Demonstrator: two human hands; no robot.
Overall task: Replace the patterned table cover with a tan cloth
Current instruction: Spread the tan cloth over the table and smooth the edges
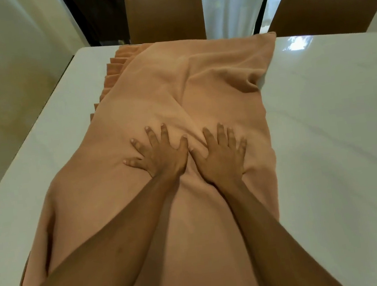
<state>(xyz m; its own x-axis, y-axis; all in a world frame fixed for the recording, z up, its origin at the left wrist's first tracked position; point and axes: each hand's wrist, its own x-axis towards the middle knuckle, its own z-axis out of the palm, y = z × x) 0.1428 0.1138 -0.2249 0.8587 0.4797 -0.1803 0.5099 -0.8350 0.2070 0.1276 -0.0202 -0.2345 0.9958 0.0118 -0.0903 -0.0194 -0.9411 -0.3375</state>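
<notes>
both hands (160, 156) (222, 155) flat, side by side on tan cloth (210, 80)

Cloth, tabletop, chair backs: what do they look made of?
Cloth: soft matte fabric, likely fleece or microfibre; thick folds, no sheen. Tabletop: hard, glossy, white, perhaps marble or glazed stone; mirrors the window, faint veins. Chair backs: smooth brown leather or imitation; slight sheen, no weave visible.
</notes>
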